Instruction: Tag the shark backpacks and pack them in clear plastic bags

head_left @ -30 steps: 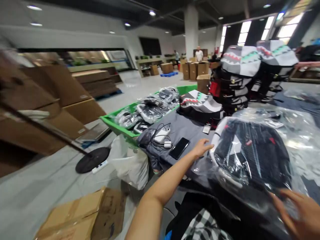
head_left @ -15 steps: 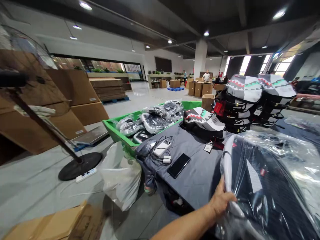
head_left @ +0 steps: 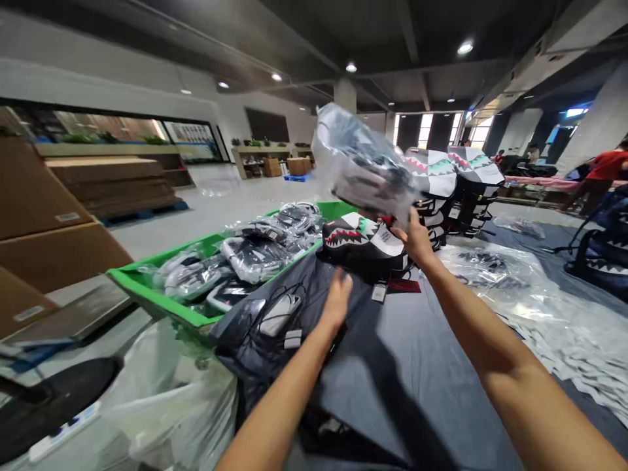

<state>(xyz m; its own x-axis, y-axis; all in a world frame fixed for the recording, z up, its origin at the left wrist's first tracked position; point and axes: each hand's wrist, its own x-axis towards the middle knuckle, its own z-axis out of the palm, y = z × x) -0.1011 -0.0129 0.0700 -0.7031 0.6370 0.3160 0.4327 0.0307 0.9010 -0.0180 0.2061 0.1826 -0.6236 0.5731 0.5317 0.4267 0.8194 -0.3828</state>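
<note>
Your hands have bare grey surface (head_left: 422,366) ahead; the shark-print backpack (head_left: 366,242) blocks the far side, the green bin (head_left: 147,294) the left.

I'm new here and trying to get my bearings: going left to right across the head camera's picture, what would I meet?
Cardboard boxes → green bin of bagged items → left hand → right hand holding up a plastic-wrapped bag → loose clear plastic → person in a red shirt.
</note>
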